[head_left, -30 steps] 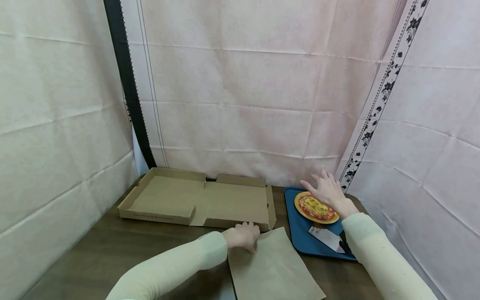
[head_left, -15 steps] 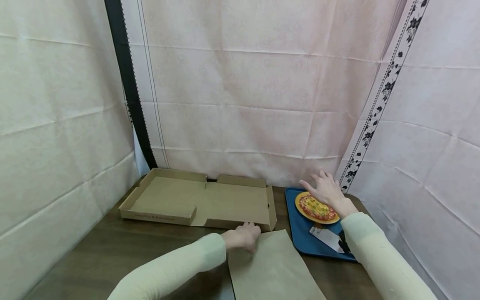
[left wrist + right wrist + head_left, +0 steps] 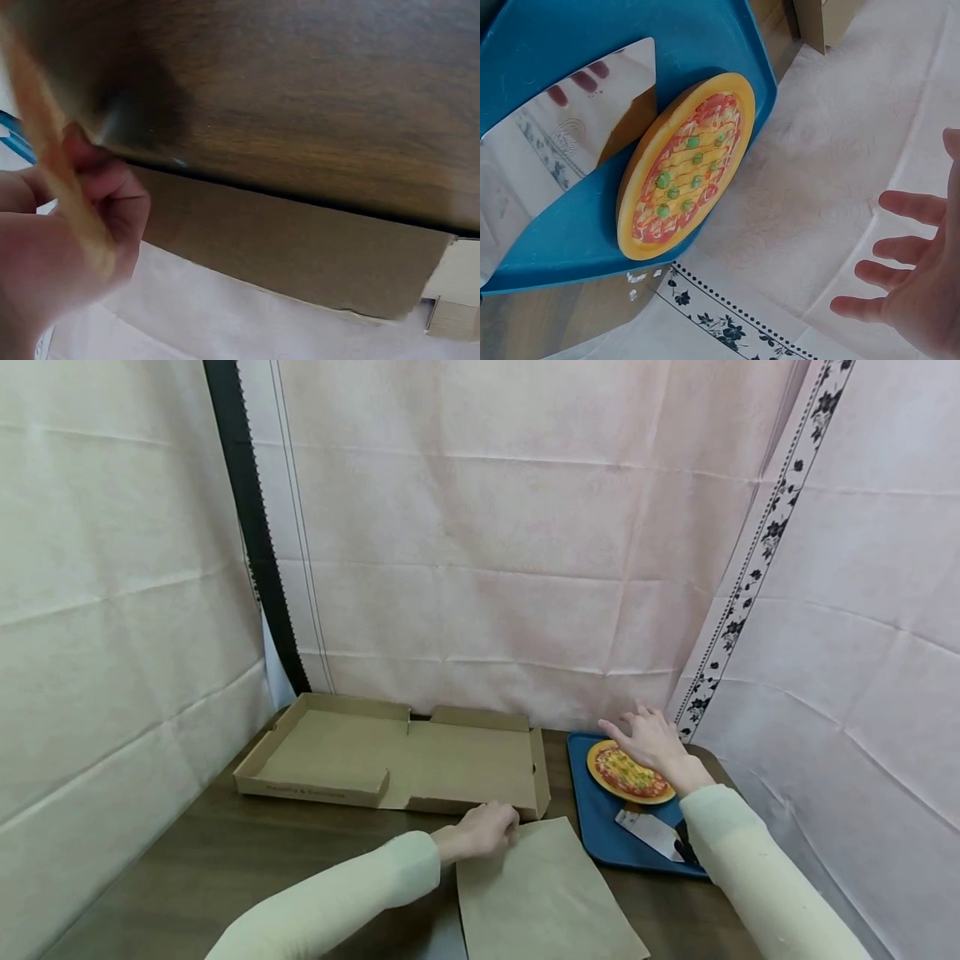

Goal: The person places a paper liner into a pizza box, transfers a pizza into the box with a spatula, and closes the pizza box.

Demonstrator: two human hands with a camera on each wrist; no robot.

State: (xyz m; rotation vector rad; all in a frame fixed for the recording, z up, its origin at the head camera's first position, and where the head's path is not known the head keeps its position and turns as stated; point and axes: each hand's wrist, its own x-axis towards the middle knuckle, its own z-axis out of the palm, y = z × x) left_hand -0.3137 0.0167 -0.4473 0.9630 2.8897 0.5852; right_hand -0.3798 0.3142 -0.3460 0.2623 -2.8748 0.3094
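My left hand pinches the far left corner of a sheet of brown paper, its fingers curled. In the left wrist view the paper shows almost edge-on as a tan strip at the thumb and fingers. Over on the right, my right hand hovers with spread fingers, holding nothing. Below it a small toy-like pizza with a yellow crust lies on a blue tray. Beside the pizza rests a pizza server with a shiny metal blade; my forearm hides part of its black handle.
An open cardboard pizza box lies flat at the back of the wooden table, just beyond the paper. Pale cloth hangs behind the table and at both sides. A grey-blue surface shows left of the paper.
My left hand has shifted slightly left at the paper's corner, its fingers more bunched. My right hand stays over the tray, and the box, pizza and server keep their places.
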